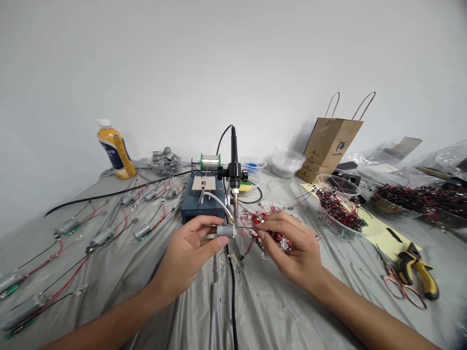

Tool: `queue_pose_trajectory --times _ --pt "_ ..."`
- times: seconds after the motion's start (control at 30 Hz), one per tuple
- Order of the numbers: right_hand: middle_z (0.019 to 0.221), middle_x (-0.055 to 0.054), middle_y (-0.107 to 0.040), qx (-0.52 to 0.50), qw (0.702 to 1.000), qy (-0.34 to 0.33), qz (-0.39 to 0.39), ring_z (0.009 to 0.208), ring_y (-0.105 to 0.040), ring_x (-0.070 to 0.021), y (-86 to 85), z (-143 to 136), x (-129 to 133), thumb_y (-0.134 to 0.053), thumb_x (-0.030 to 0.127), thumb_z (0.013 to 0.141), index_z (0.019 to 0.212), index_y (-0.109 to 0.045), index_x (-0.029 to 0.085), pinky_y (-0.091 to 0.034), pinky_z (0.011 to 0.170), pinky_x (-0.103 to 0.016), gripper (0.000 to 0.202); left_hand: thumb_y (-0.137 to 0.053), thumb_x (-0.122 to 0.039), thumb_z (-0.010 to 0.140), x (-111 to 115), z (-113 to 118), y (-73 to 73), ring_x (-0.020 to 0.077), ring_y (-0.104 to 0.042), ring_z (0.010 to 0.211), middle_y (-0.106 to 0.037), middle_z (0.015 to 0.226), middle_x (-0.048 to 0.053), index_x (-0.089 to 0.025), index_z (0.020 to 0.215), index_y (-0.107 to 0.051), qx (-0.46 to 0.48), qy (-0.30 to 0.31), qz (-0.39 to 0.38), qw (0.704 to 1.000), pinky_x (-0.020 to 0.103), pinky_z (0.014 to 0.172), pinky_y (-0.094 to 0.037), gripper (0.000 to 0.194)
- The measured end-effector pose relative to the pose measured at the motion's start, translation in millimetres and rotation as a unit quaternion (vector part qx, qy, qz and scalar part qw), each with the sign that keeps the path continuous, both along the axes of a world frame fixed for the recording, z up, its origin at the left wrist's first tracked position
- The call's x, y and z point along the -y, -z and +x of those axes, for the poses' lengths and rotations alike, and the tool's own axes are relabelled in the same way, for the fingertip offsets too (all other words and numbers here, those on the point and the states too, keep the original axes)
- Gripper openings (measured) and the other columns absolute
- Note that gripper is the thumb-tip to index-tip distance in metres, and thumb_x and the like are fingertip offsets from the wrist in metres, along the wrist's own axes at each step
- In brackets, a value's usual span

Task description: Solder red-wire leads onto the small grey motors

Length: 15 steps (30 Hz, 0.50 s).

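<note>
A small silver motor (225, 231) is pinched between the thumb and fingers of my left hand (193, 250), its end just under the tip of the upright soldering iron (235, 194). My right hand (294, 245) pinches a thin red wire (246, 228) that reaches toward the motor's end. Whether wire and motor touch is too small to tell. Beneath and behind my right hand lies a pile of red wires with metal tabs (270, 211). The blue soldering station (199, 209) stands behind my left hand, with a solder spool (210, 162) at its back.
Several wired motors (102, 237) lie at left, before a yellow bottle (116, 153) and a bowl of motors (166, 163). At right are a bowl of black-and-red wires (339, 209), a paper bag (330, 146), scissors (396, 282) and yellow-black pliers (418, 272).
</note>
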State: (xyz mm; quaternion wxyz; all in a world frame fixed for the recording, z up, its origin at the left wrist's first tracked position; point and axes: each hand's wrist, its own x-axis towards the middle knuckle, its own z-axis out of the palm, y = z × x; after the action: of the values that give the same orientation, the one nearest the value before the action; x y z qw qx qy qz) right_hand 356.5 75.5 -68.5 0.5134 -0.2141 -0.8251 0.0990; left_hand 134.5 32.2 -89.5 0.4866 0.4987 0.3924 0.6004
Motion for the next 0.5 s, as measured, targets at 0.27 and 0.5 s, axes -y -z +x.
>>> queue_pose_trajectory --times 0.27,0.5 --pt "0.089 -0.006 -0.067 0.002 1.000 -0.003 0.000 0.082 -0.062 -0.0119 -1.5 0.2 2.0 -0.064 0.001 0.084 0.100 -0.071 0.015 -0.050 0.069 -0.024 0.022 -0.081 -0.021 0.079 -0.5 0.3 -0.7 0.0109 -0.070 0.091 -0.077 0.095 -0.001 -0.021 0.100 -0.070 0.000 -0.006 0.001 1.000 0.019 0.082 -0.055 0.024" --pt "0.089 -0.006 -0.066 0.008 1.000 -0.004 -0.005 0.080 -0.062 -0.0120 -1.1 0.5 3.1 -0.064 0.002 0.084 0.101 -0.071 0.015 -0.049 0.064 -0.023 0.022 -0.081 -0.021 0.080 -1.4 0.2 0.0 0.0105 -0.070 0.087 -0.077 0.093 -0.001 -0.021 0.102 -0.069 -0.002 -0.003 -0.005 1.000 0.019 0.081 -0.055 0.024"
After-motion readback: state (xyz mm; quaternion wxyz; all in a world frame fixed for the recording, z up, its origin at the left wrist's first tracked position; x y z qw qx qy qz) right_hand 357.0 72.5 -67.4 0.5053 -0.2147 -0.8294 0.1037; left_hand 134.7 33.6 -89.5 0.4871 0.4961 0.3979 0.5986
